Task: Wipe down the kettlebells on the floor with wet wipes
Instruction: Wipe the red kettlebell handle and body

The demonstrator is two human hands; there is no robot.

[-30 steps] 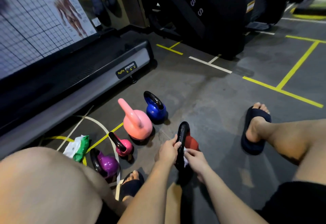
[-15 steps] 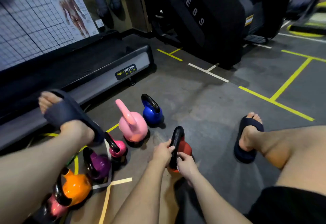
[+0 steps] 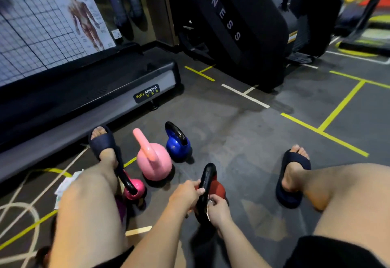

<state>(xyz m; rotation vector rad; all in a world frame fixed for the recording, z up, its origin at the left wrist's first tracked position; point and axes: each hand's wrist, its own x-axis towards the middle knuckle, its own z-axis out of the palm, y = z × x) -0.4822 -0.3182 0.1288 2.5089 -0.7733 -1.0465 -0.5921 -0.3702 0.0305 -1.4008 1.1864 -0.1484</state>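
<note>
A red kettlebell (image 3: 218, 189) with a black handle stands on the floor between my legs. My left hand (image 3: 186, 194) grips its handle from the left. My right hand (image 3: 218, 209) pinches a white wet wipe (image 3: 208, 204) against the handle's lower part. A large pink kettlebell (image 3: 154, 162), a blue one (image 3: 177, 144) and a small magenta one (image 3: 136, 189) stand in a row to the left. A purple one is mostly hidden behind my left leg.
My left foot in a dark slipper (image 3: 101, 143) rests beside the treadmill base (image 3: 88, 107). The right slipper (image 3: 293, 175) lies on the grey floor. A wipes pack (image 3: 65, 185) peeks out behind my left knee. A black fitness machine (image 3: 232, 25) stands ahead.
My left leg has swung down and inward, now hiding the orange and purple kettlebells. Both hands stay on the red kettlebell's handle, the right one lower with the wipe.
</note>
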